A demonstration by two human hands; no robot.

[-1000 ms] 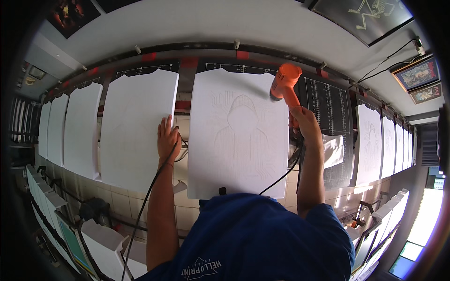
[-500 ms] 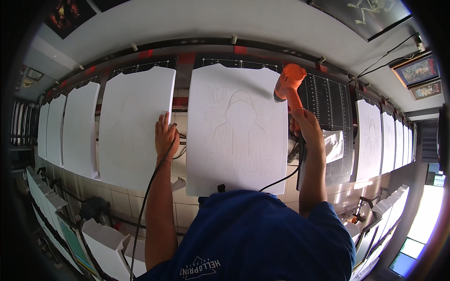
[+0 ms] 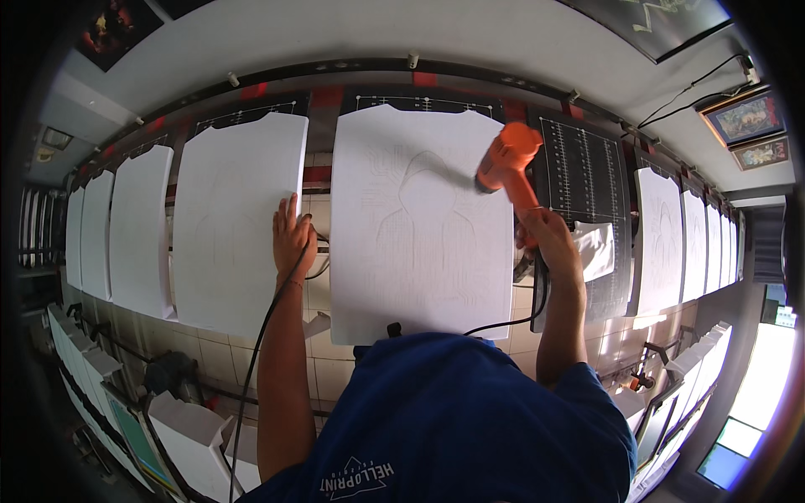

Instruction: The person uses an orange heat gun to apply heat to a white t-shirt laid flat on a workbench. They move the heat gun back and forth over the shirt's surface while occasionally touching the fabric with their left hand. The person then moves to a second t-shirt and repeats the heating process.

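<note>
My right hand [image 3: 547, 236] grips an orange heat gun [image 3: 507, 163] by its handle, nozzle aimed left over a white shirt [image 3: 419, 226] stretched on a board; the shirt bears a faint hooded-figure print. A black cord [image 3: 511, 318] runs from the gun down toward me. My left hand [image 3: 292, 236] lies flat on the right edge of the neighbouring white shirt [image 3: 235, 218], with another black cord [image 3: 260, 352] running along my forearm.
A long row of boards with white shirts [image 3: 134, 226] runs left and right [image 3: 662, 235]. A bare black gridded board [image 3: 587, 176] stands right of the heat gun, with a white cloth [image 3: 597, 250] on it. Framed pictures [image 3: 746, 117] hang on the wall.
My right hand has swung the heat gun from the shirt's upper right corner down and left over the print. My left hand stays on the neighbouring shirt.
</note>
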